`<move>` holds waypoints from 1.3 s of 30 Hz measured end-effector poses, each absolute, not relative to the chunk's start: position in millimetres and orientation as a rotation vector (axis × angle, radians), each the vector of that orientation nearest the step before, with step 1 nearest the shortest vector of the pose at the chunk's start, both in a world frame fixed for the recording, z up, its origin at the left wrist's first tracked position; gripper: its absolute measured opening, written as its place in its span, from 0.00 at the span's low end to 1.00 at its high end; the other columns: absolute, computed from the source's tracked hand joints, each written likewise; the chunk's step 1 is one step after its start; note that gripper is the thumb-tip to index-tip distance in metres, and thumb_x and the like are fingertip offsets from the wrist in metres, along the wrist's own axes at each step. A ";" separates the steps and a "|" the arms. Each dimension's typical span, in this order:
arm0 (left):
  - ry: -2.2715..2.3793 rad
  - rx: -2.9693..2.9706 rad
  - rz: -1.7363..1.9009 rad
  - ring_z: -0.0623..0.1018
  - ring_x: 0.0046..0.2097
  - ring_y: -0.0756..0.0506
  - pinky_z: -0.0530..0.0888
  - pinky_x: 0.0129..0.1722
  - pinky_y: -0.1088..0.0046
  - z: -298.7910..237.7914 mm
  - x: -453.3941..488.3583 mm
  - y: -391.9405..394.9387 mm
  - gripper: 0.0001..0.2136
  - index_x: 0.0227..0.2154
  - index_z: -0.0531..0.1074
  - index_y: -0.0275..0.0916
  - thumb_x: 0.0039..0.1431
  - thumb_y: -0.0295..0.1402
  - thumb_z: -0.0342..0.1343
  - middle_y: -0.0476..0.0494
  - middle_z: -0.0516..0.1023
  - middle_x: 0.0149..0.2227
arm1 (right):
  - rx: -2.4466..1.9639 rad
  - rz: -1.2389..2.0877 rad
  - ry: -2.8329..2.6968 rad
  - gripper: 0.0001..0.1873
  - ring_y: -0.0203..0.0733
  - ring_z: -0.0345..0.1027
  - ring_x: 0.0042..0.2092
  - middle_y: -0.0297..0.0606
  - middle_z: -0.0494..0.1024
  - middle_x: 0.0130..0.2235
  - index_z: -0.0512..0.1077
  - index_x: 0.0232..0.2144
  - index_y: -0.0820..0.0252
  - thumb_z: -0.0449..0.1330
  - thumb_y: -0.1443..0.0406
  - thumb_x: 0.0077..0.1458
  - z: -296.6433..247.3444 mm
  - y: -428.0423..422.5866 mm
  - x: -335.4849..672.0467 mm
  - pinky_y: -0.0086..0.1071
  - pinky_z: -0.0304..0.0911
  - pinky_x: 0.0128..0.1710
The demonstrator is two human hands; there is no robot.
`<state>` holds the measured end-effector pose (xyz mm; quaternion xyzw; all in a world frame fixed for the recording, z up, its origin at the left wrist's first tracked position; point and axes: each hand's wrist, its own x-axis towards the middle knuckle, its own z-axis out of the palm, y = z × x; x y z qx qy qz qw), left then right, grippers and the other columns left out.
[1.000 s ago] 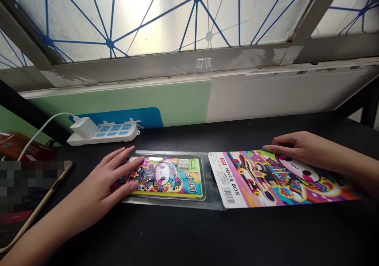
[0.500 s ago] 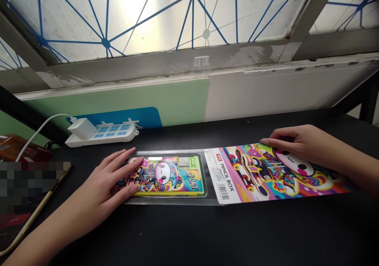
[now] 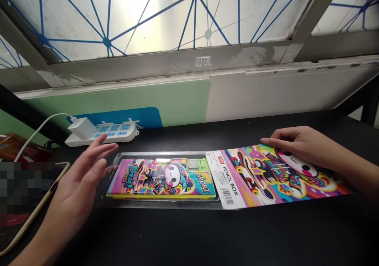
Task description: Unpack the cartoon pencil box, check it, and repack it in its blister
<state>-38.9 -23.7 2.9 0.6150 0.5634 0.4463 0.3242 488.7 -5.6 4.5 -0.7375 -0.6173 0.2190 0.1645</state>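
Left hand (image 3: 78, 175) raised just off the left end of the clear plastic tray (image 3: 102, 197), fingers spread, grip wide and holding nothing. Right hand (image 3: 296, 143) lies on the printed card sleeve (image 3: 275, 175), fingertips along its far edge; grip looks flat, but the thumb is hidden, so whether it clasps the edge cannot be told.

Pencil box (image 3: 160, 178) sits in the tray, mid-worktop (image 3: 189, 234), nearer the back edge. The sleeve's left end meets or overlaps the tray's right end and runs toward the right side.

Risk: tray looks unsecured on a smooth surface, so a knock from the left hand could slide it. Pressure on the sleeve could also shift the tray if they overlap. Tablet (image 3: 29, 193) lies close by at the left edge.

Hard to read: whether the box is seated in the tray; tablet screen pixelated; right forearm cut off by frame.
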 end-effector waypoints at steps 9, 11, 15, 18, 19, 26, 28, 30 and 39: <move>1.265 0.890 1.439 0.74 0.68 0.31 0.86 0.50 0.59 16.2 -31.9 -3.2 0.04 0.41 0.76 0.51 0.68 0.42 0.61 0.57 0.71 0.69 | -2.049 0.780 -1.746 0.42 0.37 0.55 0.25 0.33 0.68 0.22 0.71 0.20 0.57 0.61 0.25 0.43 -2.4 -2.8 482.1 0.33 0.51 0.25; 1.291 0.833 1.405 0.78 0.64 0.32 0.87 0.46 0.63 17.1 -33.7 -0.5 0.04 0.42 0.76 0.48 0.68 0.38 0.60 0.49 0.73 0.67 | -2.041 0.792 -1.744 0.41 0.36 0.54 0.25 0.33 0.67 0.22 0.70 0.20 0.57 0.61 0.25 0.43 -2.3 -2.3 482.0 0.33 0.50 0.25; 1.358 0.690 1.386 0.85 0.53 0.36 0.87 0.41 0.66 15.5 -31.6 3.9 0.04 0.41 0.75 0.42 0.67 0.30 0.56 0.35 0.79 0.60 | -2.048 0.759 -1.728 0.43 0.36 0.52 0.24 0.32 0.65 0.20 0.70 0.20 0.56 0.58 0.22 0.41 1.4 -3.0 482.4 0.34 0.46 0.23; 1.374 0.601 1.374 0.87 0.47 0.39 0.86 0.39 0.69 10.9 -29.8 6.5 0.05 0.40 0.74 0.38 0.65 0.25 0.54 0.30 0.83 0.52 | -2.058 0.732 -1.737 0.45 0.36 0.50 0.23 0.31 0.62 0.20 0.71 0.20 0.56 0.56 0.20 0.39 2.2 -4.6 477.8 0.34 0.44 0.22; 1.366 0.597 1.371 0.87 0.46 0.40 0.86 0.38 0.71 8.9 -29.8 7.3 0.05 0.40 0.74 0.37 0.65 0.24 0.55 0.30 0.84 0.49 | -2.057 0.722 -1.746 0.45 0.36 0.50 0.23 0.31 0.62 0.19 0.70 0.20 0.56 0.56 0.20 0.39 1.6 -5.1 475.1 0.34 0.44 0.22; 1.292 0.536 1.351 0.87 0.38 0.45 0.85 0.34 0.75 3.0 -17.1 -2.3 0.06 0.38 0.74 0.35 0.66 0.22 0.53 0.35 0.83 0.40 | -2.025 0.685 -1.769 0.44 0.37 0.50 0.24 0.30 0.60 0.20 0.67 0.19 0.55 0.55 0.21 0.42 -6.3 -11.0 450.1 0.34 0.47 0.23; 1.239 0.563 1.241 0.87 0.39 0.44 0.86 0.35 0.73 3.1 -6.5 -13.7 0.06 0.40 0.75 0.35 0.67 0.23 0.54 0.34 0.83 0.40 | -1.998 0.693 -1.772 0.43 0.37 0.51 0.25 0.30 0.61 0.21 0.66 0.20 0.55 0.53 0.22 0.46 -7.9 -15.8 441.9 0.34 0.48 0.24; 1.140 0.660 1.118 0.87 0.45 0.41 0.86 0.41 0.70 2.7 3.1 -26.6 0.06 0.43 0.76 0.36 0.66 0.24 0.58 0.34 0.84 0.43 | -1.987 0.685 -1.774 0.41 0.38 0.53 0.25 0.31 0.64 0.22 0.68 0.22 0.54 0.53 0.24 0.50 -9.0 -21.4 434.5 0.34 0.50 0.24; 0.860 0.524 0.947 0.83 0.59 0.34 0.79 0.59 0.60 2.2 7.4 -38.8 0.31 0.65 0.63 0.40 0.60 0.30 0.64 0.30 0.81 0.57 | -1.990 0.367 -1.887 0.35 0.53 0.75 0.35 0.43 0.81 0.36 0.77 0.36 0.51 0.49 0.31 0.60 -13.8 -24.1 428.6 0.42 0.67 0.35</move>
